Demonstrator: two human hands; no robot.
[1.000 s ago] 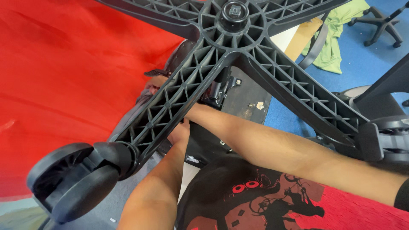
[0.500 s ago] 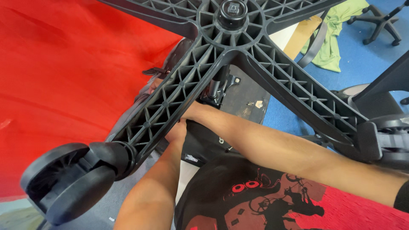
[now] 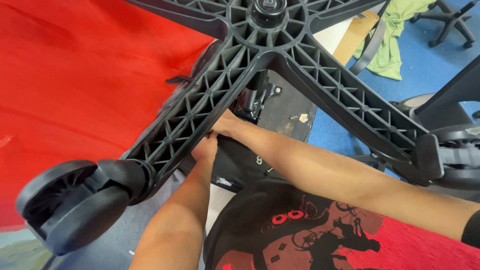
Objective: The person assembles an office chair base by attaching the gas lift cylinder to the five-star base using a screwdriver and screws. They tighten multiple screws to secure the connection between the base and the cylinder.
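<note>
A black five-armed chair base [image 3: 320, 85] fills the view, underside up, with its ribbed arms spreading from the hub [image 3: 267, 10]. One twin-wheel caster [image 3: 75, 200] sits at the lower left and another [image 3: 460, 155] at the right. Both my forearms reach under the lower-left arm toward the seat's black underside [image 3: 285, 112]. My left hand [image 3: 205, 147] presses against that arm, its fingers hidden behind it. My right hand [image 3: 225, 125] lies just beyond it, next to the black column and metal mechanism [image 3: 252, 97], its fingers also hidden.
A red cloth [image 3: 75, 75] covers the left side. On the blue floor [image 3: 430, 70] lie a green cloth [image 3: 395, 40] and another chair base [image 3: 447, 20]. Small screws [image 3: 295, 117] rest on the seat underside. A wooden board [image 3: 355, 35] leans at the top.
The left caster has drifted slightly left and down in view. Both hands stay under the base's arm in nearly the same spot.
</note>
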